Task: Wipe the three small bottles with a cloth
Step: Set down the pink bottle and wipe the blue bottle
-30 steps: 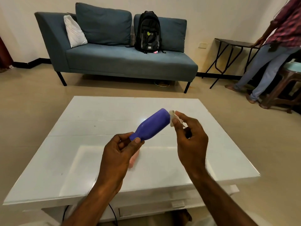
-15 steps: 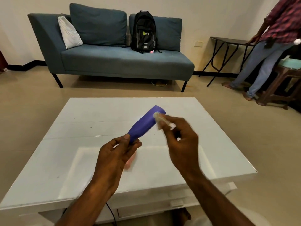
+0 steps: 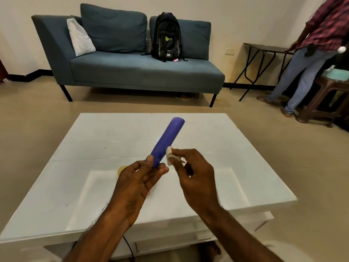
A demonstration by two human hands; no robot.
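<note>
A small purple bottle point(image 3: 168, 140) is held above the white table point(image 3: 90, 152), tilted with its base pointing up and away. My left hand point(image 3: 137, 184) pinches its lower end between thumb and fingers. My right hand point(image 3: 194, 176) pinches a small white cloth point(image 3: 169, 155) and presses it against the bottle's lower right side. A yellow object point(image 3: 120, 170) shows on the table just left of my left hand, mostly hidden. A sliver of something pink point(image 3: 149, 193) peeks out under the same hand.
A blue sofa point(image 3: 132, 72) with a black backpack point(image 3: 167, 37) stands beyond the table. At the right, a person point(image 3: 309, 53) stands beside a dark folding table point(image 3: 264, 48) and a wooden stool point(image 3: 328, 99). A cable point(image 3: 128, 246) hangs under the table's near edge.
The cloth in my right hand has slid down the purple bottle from its far end to near my left hand's fingers. The bottle now tilts more steeply upward.
</note>
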